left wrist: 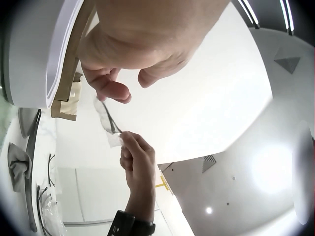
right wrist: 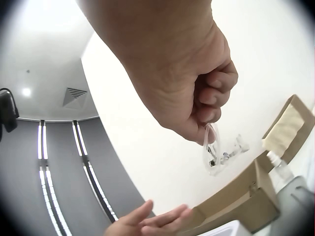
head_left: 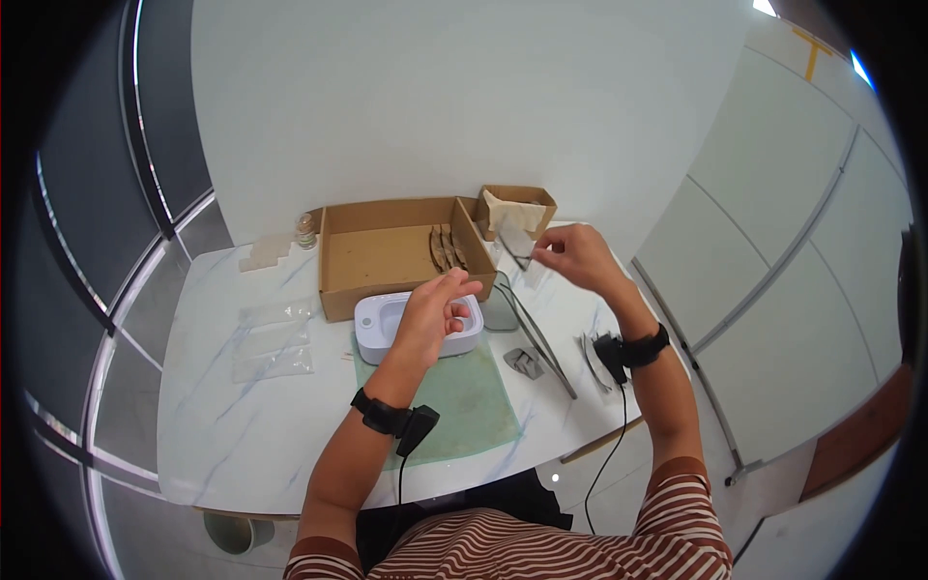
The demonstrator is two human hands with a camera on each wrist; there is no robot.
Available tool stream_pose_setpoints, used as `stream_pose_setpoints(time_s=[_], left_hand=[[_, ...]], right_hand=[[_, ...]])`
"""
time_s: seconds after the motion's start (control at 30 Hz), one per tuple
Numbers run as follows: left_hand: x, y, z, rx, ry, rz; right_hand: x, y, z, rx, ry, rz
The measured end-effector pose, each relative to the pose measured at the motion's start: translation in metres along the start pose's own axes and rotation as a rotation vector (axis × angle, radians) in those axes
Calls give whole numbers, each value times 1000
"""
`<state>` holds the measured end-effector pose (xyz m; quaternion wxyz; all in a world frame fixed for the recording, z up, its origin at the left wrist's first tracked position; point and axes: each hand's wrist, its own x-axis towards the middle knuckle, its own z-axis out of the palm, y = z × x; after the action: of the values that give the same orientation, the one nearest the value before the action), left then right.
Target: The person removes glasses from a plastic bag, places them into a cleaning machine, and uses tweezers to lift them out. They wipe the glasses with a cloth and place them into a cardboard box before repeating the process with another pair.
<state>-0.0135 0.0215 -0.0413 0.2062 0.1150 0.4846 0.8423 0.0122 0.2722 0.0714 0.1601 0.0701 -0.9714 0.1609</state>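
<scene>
My right hand (head_left: 578, 257) pinches a pair of eyeglasses (left wrist: 109, 120) with clear lenses and a dark temple, up at the right side of the table. In the right wrist view, the clear rim and small nose pads of these eyeglasses (right wrist: 212, 160) hang below the thumb and fingertips. Holding nothing, my left hand (head_left: 433, 319) hovers over a white tub (head_left: 370, 338) with a round button, its fingers loosely bent. The tub stands on a green mat (head_left: 464, 416). Several more eyeglasses (head_left: 445, 249) lie at the right end of the large cardboard box (head_left: 377, 271).
A smaller cardboard box (head_left: 544, 208) with a pale cloth stands behind on the right. A spray bottle (right wrist: 280, 167), a crumpled grey cloth (head_left: 523, 362) and a long grey strip (head_left: 546, 343) are nearby. Clear bags (head_left: 274, 338) lie left; a small jar (head_left: 305, 232) stands behind.
</scene>
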Motion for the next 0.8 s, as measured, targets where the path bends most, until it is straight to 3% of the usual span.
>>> stream_pose_setpoints(time_s=[0.13,0.23,0.27,0.33,0.37,0.5,0.63,0.8], left_hand=[[5,7,-12,-187,30,14],[3,21,-18,-169,62,262],[2,27,-20,-160,67,269],[1,39,-27,-185,169,419],[2,42,-32,-198,171,456],[-3,53,-37,-274,259,424],[-2,50,-35,-329,293,328],[1,46,-31,-357,314,284]], right_hand=[[-13,-59,15,116,-57,-182],[-15,-80,19,284,-47,-134],[-15,-79,26,293,-43,-142],[-8,-70,53,873,283,-112],[-5,-64,68,991,334,-96],[-1,-77,104,1043,343,-149],[3,-83,105,930,334,-293],[1,-85,100,899,420,-293]])
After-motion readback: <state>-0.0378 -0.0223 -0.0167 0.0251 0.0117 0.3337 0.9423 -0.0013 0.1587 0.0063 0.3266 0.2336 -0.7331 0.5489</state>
